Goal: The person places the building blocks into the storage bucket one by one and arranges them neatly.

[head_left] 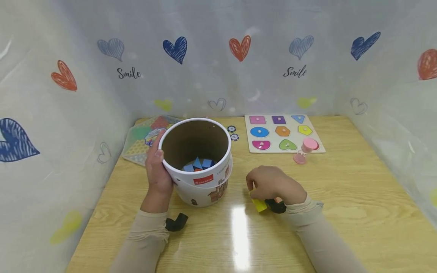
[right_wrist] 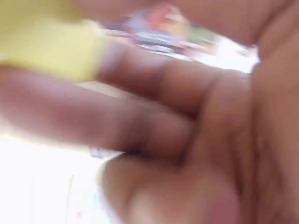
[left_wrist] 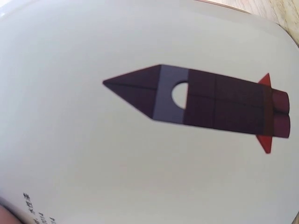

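Note:
A white bucket (head_left: 186,185) with a printed side and a thin handle stands on the table, its top uncovered. Several blue blocks (head_left: 206,163) and a bit of orange show at its bottom. My left hand (head_left: 159,178) holds the bucket's left side, the thumb at the rim. Close up in the left wrist view is the bucket's wall (left_wrist: 93,154) with a printed rocket. To the right of the bucket, low over the table, my right hand (head_left: 274,184) pinches a yellow block (head_left: 260,205). That block (right_wrist: 51,42) is blurred between the fingers in the right wrist view.
Behind the right hand lies a shape puzzle board (head_left: 282,133), with a pink hourglass (head_left: 300,157) at its front right corner. Two poker chips (head_left: 234,137) lie behind the bucket. A flat colourful board (head_left: 140,133) is at the back left. Printed curtains enclose the table (head_left: 341,227).

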Motion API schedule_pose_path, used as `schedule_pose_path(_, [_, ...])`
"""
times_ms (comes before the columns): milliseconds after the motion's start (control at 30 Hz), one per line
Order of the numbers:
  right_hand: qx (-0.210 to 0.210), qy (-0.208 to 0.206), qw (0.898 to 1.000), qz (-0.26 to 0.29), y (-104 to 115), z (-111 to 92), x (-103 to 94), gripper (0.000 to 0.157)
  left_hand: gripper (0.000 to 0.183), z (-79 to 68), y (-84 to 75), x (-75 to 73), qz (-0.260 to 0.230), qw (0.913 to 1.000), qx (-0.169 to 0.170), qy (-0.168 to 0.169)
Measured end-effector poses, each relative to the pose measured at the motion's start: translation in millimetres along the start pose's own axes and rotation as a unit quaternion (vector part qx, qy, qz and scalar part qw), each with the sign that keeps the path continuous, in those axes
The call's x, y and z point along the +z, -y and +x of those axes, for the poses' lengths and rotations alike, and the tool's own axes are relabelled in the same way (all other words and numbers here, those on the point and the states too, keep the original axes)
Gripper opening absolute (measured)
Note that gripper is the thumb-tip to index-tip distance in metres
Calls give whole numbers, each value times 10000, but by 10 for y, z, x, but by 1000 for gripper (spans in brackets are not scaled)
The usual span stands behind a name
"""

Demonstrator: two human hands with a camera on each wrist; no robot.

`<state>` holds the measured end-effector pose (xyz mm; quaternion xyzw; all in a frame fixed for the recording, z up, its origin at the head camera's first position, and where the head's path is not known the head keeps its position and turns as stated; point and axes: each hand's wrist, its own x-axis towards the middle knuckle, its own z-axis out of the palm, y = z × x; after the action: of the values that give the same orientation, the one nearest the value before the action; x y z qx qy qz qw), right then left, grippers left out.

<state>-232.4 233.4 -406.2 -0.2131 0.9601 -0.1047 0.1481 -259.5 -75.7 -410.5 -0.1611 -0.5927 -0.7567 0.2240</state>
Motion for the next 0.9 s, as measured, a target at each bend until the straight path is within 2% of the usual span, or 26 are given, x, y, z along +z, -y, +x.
schedule_pose_path(33, [-137,-423,9986,285,-11,-29,-62,8,54,3,3,2,37,10000,-12,-1])
schedule_pose_path(67, [-260,-970,9930,622,-20,-62,-126,8,54,5,1,5,103,9999,-15,8])
schedule_pose_path(100, [-379,-1565,9804,1138,-21,-96,-191,8,55,6,2,8,145,9999,-23,15])
schedule_pose_path(133, [-500,-2209,9588,1715,-14,-131,-250,8,55,6,2,10,163,9999,-41,23])
schedule_pose_path(167, [-653,-2864,9268,2341,7,-162,-300,8,55,6,0,13,183,9998,-53,28])
schedule_pose_path(200, [-860,-3451,8819,3093,47,-187,-347,9,56,6,0,14,186,9998,-52,31])
schedule_pose_path(267, [-1427,-4449,7786,4190,165,-199,-410,12,57,8,-6,14,196,9998,-70,6])
schedule_pose_path(300, [-1682,-4791,7304,4568,249,-191,-434,14,57,12,-8,12,172,9998,-58,-12])
schedule_pose_path(333, [-1866,-5055,6936,4782,344,-177,-455,15,57,16,-12,9,183,9998,-47,-43])
schedule_pose_path(367, [-2012,-5240,6671,4898,449,-160,-478,16,58,19,-17,5,188,9998,-45,-70])
schedule_pose_path(400, [-2112,-5340,6539,4925,550,-140,-498,17,57,22,-19,1,200,9997,-32,-108])
schedule_pose_path(433, [-2111,-5415,6579,4789,639,-119,-509,16,56,21,-19,-4,216,9997,-34,-146])
schedule_pose_path(467, [-2076,-5450,6673,4632,697,-82,-495,16,56,17,-18,-9,249,9995,-37,-172])
schedule_pose_path(600, [-1951,-5324,7370,3679,743,36,-367,18,54,-6,-16,-12,344,9991,-94,-225])
schedule_pose_path(633, [-1924,-5288,7498,3480,719,63,-326,19,54,-7,-13,-10,354,9991,-99,-227])
schedule_pose_path(667, [-1910,-5256,7581,3354,693,86,-291,20,54,-5,-16,-5,368,9990,-91,-222])
schedule_pose_path(767, [-1903,-5178,7683,3246,685,92,-272,19,55,5,-31,5,352,9991,-53,-214])
schedule_pose_path(900, [-1942,-5178,7667,3262,697,93,-279,16,55,-4,-43,-3,236,9995,-17,-193])
